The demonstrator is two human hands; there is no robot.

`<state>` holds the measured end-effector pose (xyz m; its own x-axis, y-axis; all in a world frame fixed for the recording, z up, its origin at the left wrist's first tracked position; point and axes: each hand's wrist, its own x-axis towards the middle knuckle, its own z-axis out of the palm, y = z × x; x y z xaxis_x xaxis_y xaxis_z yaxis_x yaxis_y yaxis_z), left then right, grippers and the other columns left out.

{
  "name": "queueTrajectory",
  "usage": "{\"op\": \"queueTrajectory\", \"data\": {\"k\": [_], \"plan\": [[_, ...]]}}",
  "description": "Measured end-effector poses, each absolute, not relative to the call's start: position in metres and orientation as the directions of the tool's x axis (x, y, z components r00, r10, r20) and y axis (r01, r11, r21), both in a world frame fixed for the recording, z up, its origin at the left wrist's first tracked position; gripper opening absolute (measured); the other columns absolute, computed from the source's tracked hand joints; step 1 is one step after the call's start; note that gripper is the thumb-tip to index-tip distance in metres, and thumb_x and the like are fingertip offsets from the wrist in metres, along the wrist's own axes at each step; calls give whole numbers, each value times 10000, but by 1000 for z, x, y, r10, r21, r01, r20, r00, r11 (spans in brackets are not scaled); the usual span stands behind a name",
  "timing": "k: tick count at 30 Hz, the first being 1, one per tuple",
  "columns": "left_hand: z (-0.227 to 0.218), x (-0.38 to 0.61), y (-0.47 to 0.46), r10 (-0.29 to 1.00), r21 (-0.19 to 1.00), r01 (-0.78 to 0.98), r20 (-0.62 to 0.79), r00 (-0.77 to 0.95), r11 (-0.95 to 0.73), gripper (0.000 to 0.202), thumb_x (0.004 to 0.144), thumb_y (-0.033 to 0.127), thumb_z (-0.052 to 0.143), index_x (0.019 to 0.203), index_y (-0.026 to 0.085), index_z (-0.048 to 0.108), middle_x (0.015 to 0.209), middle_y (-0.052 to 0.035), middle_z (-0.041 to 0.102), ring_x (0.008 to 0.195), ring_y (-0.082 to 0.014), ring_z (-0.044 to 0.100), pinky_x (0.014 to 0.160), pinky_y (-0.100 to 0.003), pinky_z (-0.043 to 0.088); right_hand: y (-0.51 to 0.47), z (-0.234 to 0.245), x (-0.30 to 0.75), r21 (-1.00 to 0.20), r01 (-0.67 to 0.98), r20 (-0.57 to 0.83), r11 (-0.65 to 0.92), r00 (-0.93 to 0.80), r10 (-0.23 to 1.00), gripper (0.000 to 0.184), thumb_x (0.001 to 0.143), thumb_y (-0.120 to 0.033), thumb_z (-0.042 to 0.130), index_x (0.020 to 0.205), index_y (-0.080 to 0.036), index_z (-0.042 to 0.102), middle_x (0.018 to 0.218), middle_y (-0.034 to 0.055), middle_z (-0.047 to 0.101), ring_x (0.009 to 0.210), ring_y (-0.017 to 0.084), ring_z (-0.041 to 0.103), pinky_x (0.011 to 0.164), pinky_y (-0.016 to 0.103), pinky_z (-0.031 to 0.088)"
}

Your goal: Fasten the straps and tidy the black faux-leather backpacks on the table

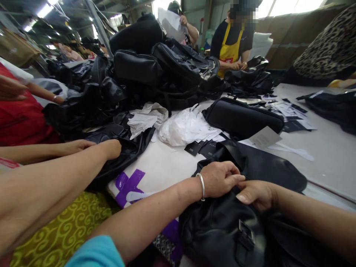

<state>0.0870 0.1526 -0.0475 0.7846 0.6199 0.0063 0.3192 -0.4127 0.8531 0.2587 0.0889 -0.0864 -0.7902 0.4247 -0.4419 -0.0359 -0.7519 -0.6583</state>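
Observation:
A black leather bag [219,226] with a buckle on its front lies before me at the table's near edge. My left hand [218,178], with a silver bangle at the wrist, is closed on the bag's upper edge, its fingertips pinched together. Right beside it, my right hand [256,194] grips the same edge, thumb on top and the other fingers partly hidden behind the leather. The two hands nearly meet. Behind them a smooth black flap or panel [272,163] stretches to the right. Whatever small part sits between the fingertips is hidden.
White tissue paper [185,128] and black tags [196,147] lie beyond the bag. Another black bag [244,116] and a heap of bags [136,66] stand farther back. At left, a co-worker's arms [69,167] reach into black leather. A person in a yellow apron [230,44] works opposite.

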Motion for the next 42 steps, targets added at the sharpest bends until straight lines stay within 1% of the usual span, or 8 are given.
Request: {"op": "queueTrajectory", "data": {"k": [3,11,16,20,26,30,36,42], "plan": [[-47,90,154,599,844,320,3,801,-431,296,889,464,569,977,208,691,755,9,680,680,-126,593,626,-228,440,79,-100,251,-580,-156,-396,-799,-803,444,652,625,-421,805,1169,-92,661,938,129,758,843,258,733,868,384,573],[-62,91,163,555,834,318,-16,832,-451,312,923,426,521,947,171,699,827,-23,710,744,-131,618,676,-224,456,80,-90,262,-586,-229,-389,-777,-762,518,503,704,-303,778,1151,-92,683,996,126,760,894,213,736,848,282,581],[-59,90,157,589,890,286,-26,808,-354,290,908,391,548,964,154,707,777,-12,696,712,-117,604,693,-213,463,73,-89,254,-504,-275,-333,-819,-813,478,642,663,-299,790,1240,-70,628,1002,143,756,850,226,743,837,282,583],[-55,91,154,601,920,255,-27,799,-297,275,894,376,575,980,149,706,723,6,664,661,-101,578,690,-210,465,68,-88,240,-483,-221,-316,-848,-858,404,765,602,-279,799,1303,-62,580,1086,176,730,877,289,736,899,389,571],[-52,98,157,538,913,237,-24,842,-331,263,890,361,592,1004,153,705,596,36,580,609,-99,547,663,-211,452,61,-85,239,-513,-275,-305,-813,-827,472,742,626,-341,765,1284,-44,593,1119,198,712,910,304,728,842,354,592],[-57,102,154,527,904,245,-26,849,-350,252,894,340,593,1004,147,712,698,4,665,686,-111,596,739,-210,477,54,-87,232,-539,-317,-297,-780,-795,529,736,641,-423,757,1251,-36,618,1106,208,712,959,323,713,835,356,591],[-63,96,153,482,884,229,-5,876,-407,263,952,312,491,969,155,701,948,-37,728,880,-129,649,845,-209,490,65,-73,229,-634,-182,-340,-752,-808,482,640,664,-400,805,1198,-79,662,1047,176,733,941,311,715,914,444,558],[-65,88,150,475,899,183,32,880,-399,315,953,339,468,954,131,705,882,-50,719,809,-136,642,773,-224,492,75,-59,236,-743,47,-404,-668,-827,392,505,706,-347,807,1125,-86,699,1014,123,739,1036,295,678,994,449,505]]}}
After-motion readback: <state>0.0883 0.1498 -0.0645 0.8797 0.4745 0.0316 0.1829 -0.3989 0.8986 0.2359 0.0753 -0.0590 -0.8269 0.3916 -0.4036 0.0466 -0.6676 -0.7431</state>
